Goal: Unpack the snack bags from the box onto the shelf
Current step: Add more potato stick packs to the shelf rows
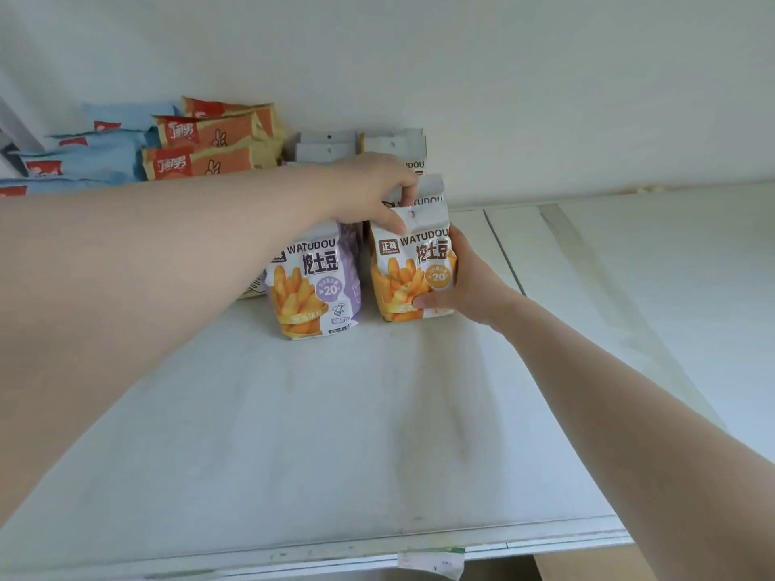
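Both hands seating orange snack bag [413,268] upright on shelf [335,434], frame centre. Left hand [369,190] pinching top seal, right hand [469,283] gripping its side. Risk: bag toppling forward on release, nudging purple bag [314,283] alongside.

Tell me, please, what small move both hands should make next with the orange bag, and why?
Probably release it. The orange-fronted WATUDOU fries bag seems to stand upright on the white shelf, beside the purple-fronted fries bag. The left hand pinches its top and the right hand holds its side, so loosening each grip gently would test whether it stands.
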Tool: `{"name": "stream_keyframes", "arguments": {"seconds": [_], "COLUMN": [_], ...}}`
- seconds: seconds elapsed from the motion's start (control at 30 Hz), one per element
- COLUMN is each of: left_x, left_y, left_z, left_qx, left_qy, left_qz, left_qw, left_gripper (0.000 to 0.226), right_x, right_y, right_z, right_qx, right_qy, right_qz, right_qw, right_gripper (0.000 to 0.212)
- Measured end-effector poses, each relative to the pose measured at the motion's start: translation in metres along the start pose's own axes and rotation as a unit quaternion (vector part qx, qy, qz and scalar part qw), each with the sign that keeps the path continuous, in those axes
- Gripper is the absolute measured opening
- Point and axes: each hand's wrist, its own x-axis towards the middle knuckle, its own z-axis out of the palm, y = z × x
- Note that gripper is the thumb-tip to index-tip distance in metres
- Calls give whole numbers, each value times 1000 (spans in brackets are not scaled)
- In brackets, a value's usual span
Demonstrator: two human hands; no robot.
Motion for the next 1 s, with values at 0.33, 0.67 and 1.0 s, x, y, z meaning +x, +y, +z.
{"name": "stream_keyframes", "arguments": {"seconds": [0.33,0.67,1.0], "left_x": [13,25,26], "left_y": [-31,-42,-40], "left_z": [2,7,8], "left_qx": [9,40,94], "left_qy": [-56,-94,-100], "left_qz": [-73,-59,-57], "left_qw": [996,993,989], "left_gripper": [97,103,104], "right_x": [44,43,52], "right_y": [-2,9,12], "right_z": [5,21,29], "right_qx": [-6,30,14], "right_qy": [-8,63,56], "right_qz": [-19,-28,-65], "right_qw": [1000,997,996], "right_gripper": [129,130,137]}}
